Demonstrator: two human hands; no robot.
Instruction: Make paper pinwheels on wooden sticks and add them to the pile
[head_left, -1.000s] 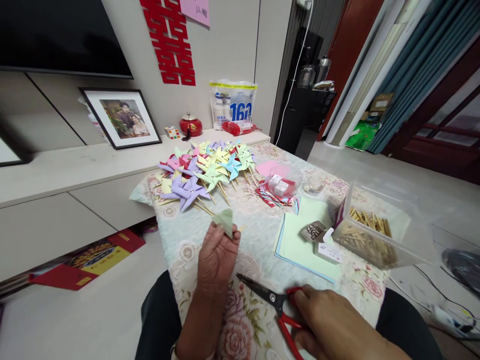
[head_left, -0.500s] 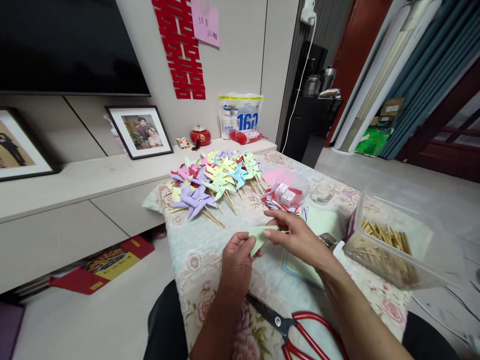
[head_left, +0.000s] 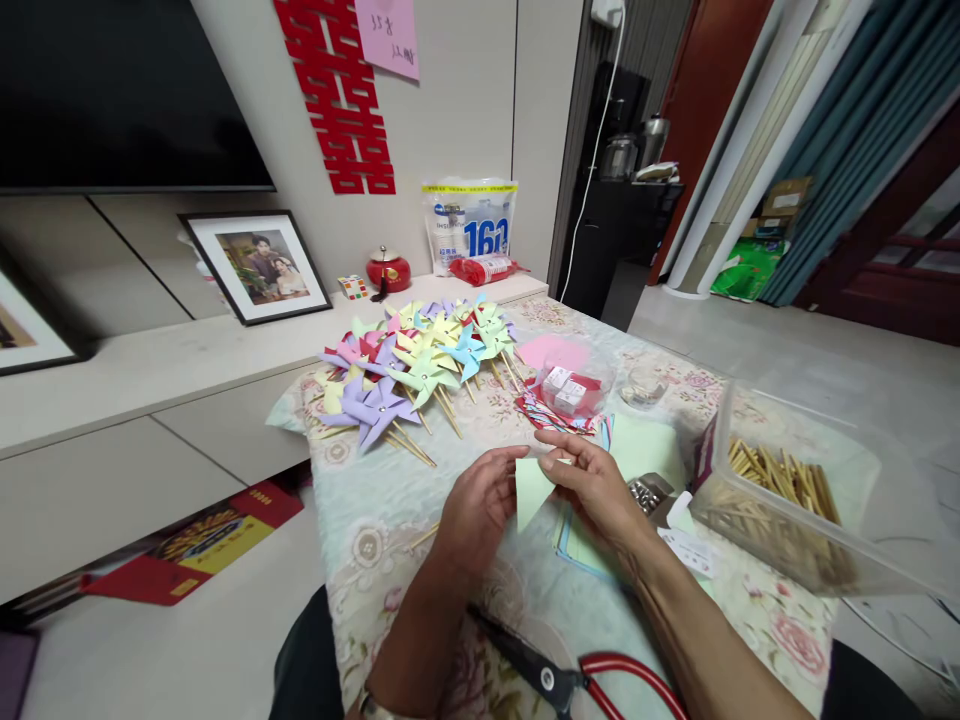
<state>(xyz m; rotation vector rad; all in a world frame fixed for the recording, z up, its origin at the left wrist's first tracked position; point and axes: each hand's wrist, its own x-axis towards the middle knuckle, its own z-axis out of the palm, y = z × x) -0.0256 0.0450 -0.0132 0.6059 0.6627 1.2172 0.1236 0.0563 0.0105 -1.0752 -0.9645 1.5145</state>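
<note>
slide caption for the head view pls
Right hand pinches pale green paper, left hand beside it; red-handled scissors and colourful paper pinwheels lie on the floral tablecloth.

Our pale green paper triangle (head_left: 531, 492), held up over the surface (head_left: 405, 480).
We see it plain and unmarked, one broad face turned our way: the top edge roughly level, the left edge almost upright, the third slanting down to a sharp lowest corner. Its upper right corner is pinched and partly covered. We find it between the left and right edges of the surface, well apart from the far edge.
</note>
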